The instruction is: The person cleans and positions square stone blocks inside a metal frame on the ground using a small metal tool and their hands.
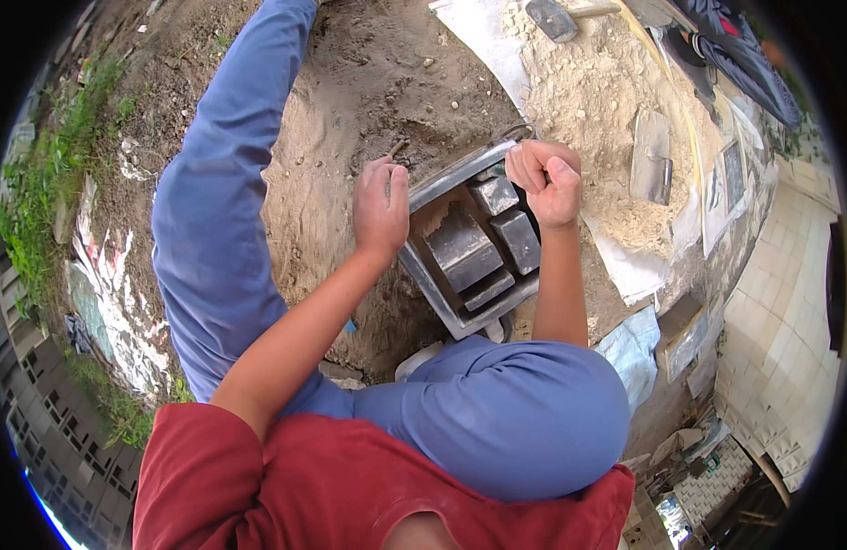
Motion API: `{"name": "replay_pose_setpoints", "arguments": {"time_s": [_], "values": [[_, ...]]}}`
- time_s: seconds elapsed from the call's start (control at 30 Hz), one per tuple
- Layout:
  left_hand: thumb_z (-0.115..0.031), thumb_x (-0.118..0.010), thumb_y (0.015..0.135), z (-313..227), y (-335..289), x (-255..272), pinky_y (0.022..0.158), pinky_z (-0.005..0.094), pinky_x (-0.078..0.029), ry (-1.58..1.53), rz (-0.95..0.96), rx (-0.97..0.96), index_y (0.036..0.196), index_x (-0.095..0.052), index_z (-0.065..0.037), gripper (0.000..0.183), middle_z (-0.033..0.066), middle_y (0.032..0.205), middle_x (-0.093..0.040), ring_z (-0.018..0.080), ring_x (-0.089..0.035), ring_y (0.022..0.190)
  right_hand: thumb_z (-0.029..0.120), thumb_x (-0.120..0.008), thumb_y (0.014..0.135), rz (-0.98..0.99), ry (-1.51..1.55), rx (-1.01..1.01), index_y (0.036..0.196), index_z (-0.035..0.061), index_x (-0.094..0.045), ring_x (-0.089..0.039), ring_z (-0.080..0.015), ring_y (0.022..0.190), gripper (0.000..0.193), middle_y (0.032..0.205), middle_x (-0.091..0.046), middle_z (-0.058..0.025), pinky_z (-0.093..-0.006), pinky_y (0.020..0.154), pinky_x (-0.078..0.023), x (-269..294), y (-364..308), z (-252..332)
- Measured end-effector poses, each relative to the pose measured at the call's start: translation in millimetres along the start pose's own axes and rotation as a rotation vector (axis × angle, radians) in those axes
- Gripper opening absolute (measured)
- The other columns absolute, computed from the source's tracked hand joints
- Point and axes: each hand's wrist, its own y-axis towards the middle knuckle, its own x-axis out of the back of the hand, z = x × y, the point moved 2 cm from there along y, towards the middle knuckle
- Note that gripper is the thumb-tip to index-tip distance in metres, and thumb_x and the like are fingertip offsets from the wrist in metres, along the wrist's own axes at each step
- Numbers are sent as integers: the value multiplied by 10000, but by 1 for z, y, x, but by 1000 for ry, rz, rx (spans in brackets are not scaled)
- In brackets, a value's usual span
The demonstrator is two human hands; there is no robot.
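A grey metal mould box (464,169) lies tilted on the ground between my legs. Inside it are several dark metal blocks, the largest block (464,247) on the left, with narrow gaps between them. My left hand (383,207) rests beside the box's upper left edge, its fingers extended and nothing visible in it. Over the box's upper right corner, my right hand (546,180) is closed, fingers curled in and thumb up. Whatever lies inside that fist, if anything, is hidden. A loop-shaped handle (517,132) shows at the box's far end.
Pale loose sand (579,101) covers a white sheet on the right. A mallet (554,20) and a metal trowel (651,158) lie on it. Another person's leg (744,69) is at the upper right. Grass (43,197) grows at far left; light-coloured blocks (781,321) are stacked at right.
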Motion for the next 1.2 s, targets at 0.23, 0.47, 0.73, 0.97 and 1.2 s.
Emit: {"name": "replay_pose_setpoints", "arguments": {"time_s": [0.23, 0.47, 0.73, 0.97, 1.2], "values": [[-306, -500, 1050, -2, 4, -2, 1041, 461, -422, -36, -26, -30, 1004, -654, 26, 370, 229, 1212, -628, 399, -571, 1196, 507, -485, 991, -22, 1, -19, 586, 111, -286, -255, -117, 484, 600, 538, -296, 20, -318, 496, -192, -7, -1, -3], [-286, -456, 1074, -4, 0, -2, 1070, 426, -413, 13, 31, 3, 1035, -677, 28, 386, 226, 1233, -633, 372, -572, 1212, 504, -496, 983, -6, 20, 28, 585, 102, -298, -264, -122, 484, 600, 538, -299, 12, -319, 494, -196, -7, -7, -12], [-274, -485, 1061, 1, 3, -4, 1075, 427, -405, -11, 11, -14, 1027, -670, 15, 346, 215, 1242, -634, 374, -568, 1214, 618, -481, 983, -25, 56, 34, 574, 100, -297, -272, -121, 483, 686, 546, -285, 21, -314, 496, -186, -22, -1, -11], [-333, -577, 1007, -10, -1, -4, 750, 387, -517, -61, 96, 168, 917, -713, -16, 356, 166, 893, -701, 321, -678, 814, 678, -475, 952, -50, 38, 55, 574, 86, -278, -254, -130, 477, 730, 540, -277, 10, -320, 494, -168, -28, -14, -9], [-379, -614, 991, -10, -2, -1, 594, 374, -474, -31, 122, 256, 943, -812, -96, 349, 188, 668, -653, 288, -628, 562, 618, -449, 956, -54, 39, 77, 581, 68, -265, -244, -137, 483, 690, 533, -232, 2, -328, 496, -166, -45, -15, -1]]}}
